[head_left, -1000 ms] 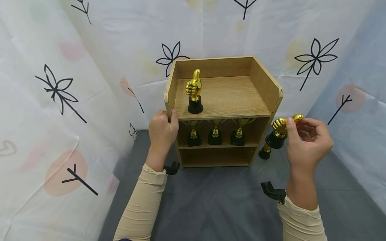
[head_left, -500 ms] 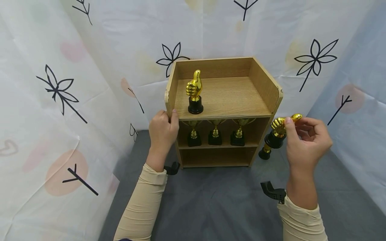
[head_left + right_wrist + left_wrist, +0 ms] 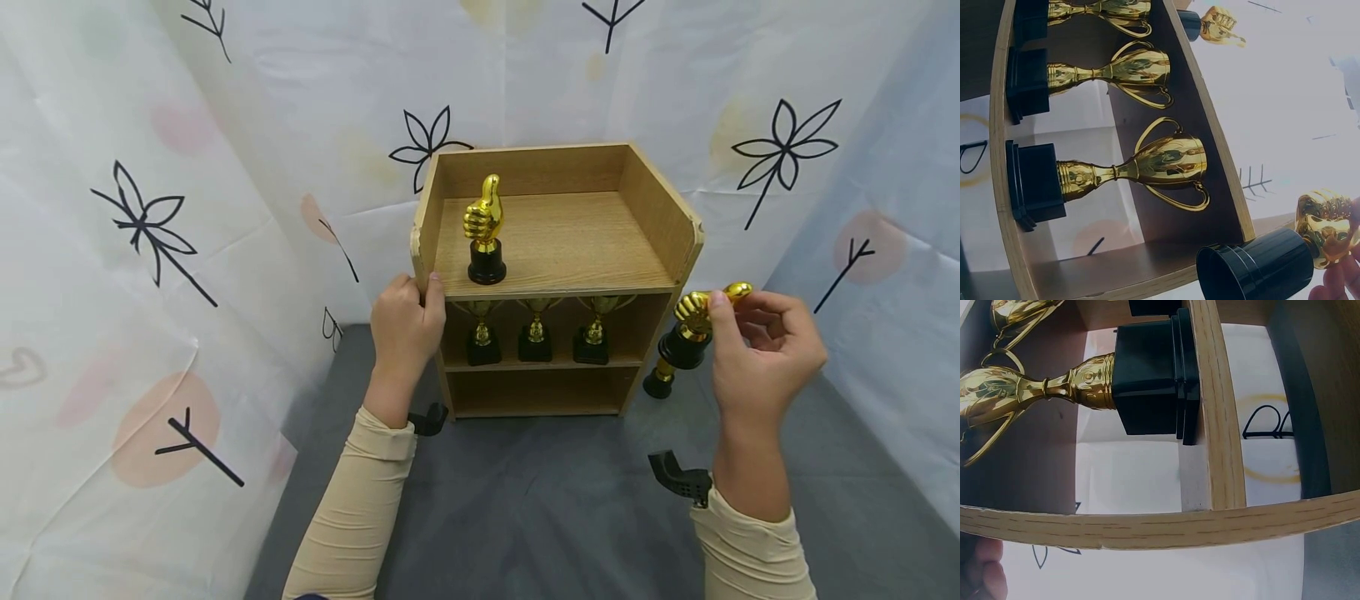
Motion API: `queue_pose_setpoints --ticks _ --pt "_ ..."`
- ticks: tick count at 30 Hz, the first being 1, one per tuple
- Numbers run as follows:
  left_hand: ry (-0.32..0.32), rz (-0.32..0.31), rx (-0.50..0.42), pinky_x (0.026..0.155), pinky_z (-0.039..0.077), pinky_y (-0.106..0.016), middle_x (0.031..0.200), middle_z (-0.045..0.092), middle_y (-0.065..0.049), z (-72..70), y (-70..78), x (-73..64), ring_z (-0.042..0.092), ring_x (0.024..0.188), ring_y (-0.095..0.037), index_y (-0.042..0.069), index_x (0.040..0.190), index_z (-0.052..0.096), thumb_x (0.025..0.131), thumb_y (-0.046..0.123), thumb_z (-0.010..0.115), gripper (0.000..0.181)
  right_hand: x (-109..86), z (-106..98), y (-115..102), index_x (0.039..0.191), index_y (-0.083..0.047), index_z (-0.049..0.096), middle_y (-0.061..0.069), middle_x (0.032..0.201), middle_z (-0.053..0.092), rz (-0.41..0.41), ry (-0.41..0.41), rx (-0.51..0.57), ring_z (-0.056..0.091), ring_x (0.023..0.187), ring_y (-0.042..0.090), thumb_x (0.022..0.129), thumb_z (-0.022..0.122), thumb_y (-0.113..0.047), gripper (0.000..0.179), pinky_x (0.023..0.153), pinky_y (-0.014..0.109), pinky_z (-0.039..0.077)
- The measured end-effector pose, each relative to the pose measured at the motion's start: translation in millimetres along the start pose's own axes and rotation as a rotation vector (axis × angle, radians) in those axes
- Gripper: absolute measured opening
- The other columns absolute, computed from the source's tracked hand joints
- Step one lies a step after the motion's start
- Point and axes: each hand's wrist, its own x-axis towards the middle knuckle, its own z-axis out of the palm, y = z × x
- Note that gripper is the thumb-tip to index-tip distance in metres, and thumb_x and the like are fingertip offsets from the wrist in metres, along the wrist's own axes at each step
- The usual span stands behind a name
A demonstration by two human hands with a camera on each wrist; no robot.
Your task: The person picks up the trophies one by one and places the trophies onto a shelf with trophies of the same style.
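A wooden shelf unit (image 3: 561, 292) stands ahead. My left hand (image 3: 406, 323) grips its left side near the top board's front corner, and a few fingers show in the left wrist view's lower left corner. My right hand (image 3: 768, 346) pinches a gold thumbs-up trophy (image 3: 692, 315) by its gold part, tilted, its black base (image 3: 1254, 265) towards the unit's right side. Another thumbs-up trophy (image 3: 486, 229) stands upright at the left of the top board. On the middle shelf stand three gold cup trophies (image 3: 536, 329), seen sideways in both wrist views.
Behind and below the held trophy, a black round base with a gold stem (image 3: 660, 379) stands on the grey cloth (image 3: 540, 500), right of the unit. The bottom compartment (image 3: 536, 392) is low at the front. Patterned white fabric (image 3: 315, 125) hangs behind and at the sides.
My right hand, with the thumbs-up trophy, has shifted very slightly left, then stays still. My left hand keeps its grip on the shelf unit.
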Motion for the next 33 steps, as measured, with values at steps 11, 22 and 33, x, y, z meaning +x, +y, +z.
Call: queue_pose_setpoints --ticks 11,22,33 --pt "-0.002 -0.012 0.003 0.047 0.041 -0.046 0.066 0.055 -0.016 0.8 -0.3 0.3 0.050 0.050 -0.033 0.005 0.058 0.057 0.107 0.030 0.049 0.056 -0.2 0.0 2.0 0.094 0.016 0.069 -0.004 0.092 0.072 -0.004 -0.014 0.004 0.066 0.073 0.008 0.084 0.083 -0.003 0.025 0.073 0.020 0.055" --pt "-0.005 -0.010 0.006 0.047 0.037 -0.042 0.064 0.052 -0.015 0.6 -0.9 -0.9 0.045 0.049 -0.030 0.008 0.056 0.051 0.108 0.030 0.049 0.057 0.4 -0.1 4.4 0.094 0.016 0.070 -0.005 0.091 0.072 -0.021 -0.022 -0.006 0.066 0.073 0.007 0.084 0.084 -0.004 0.026 0.072 0.019 0.054" --pt "-0.008 -0.018 0.008 0.047 0.041 -0.045 0.066 0.055 -0.016 0.1 0.1 -0.1 0.050 0.051 -0.033 0.004 0.058 0.058 0.108 0.029 0.049 0.057 2.0 3.6 0.0 0.093 0.014 0.070 -0.004 0.089 0.073 -0.020 -0.023 0.014 0.066 0.073 0.008 0.084 0.084 -0.004 0.025 0.073 0.020 0.055"
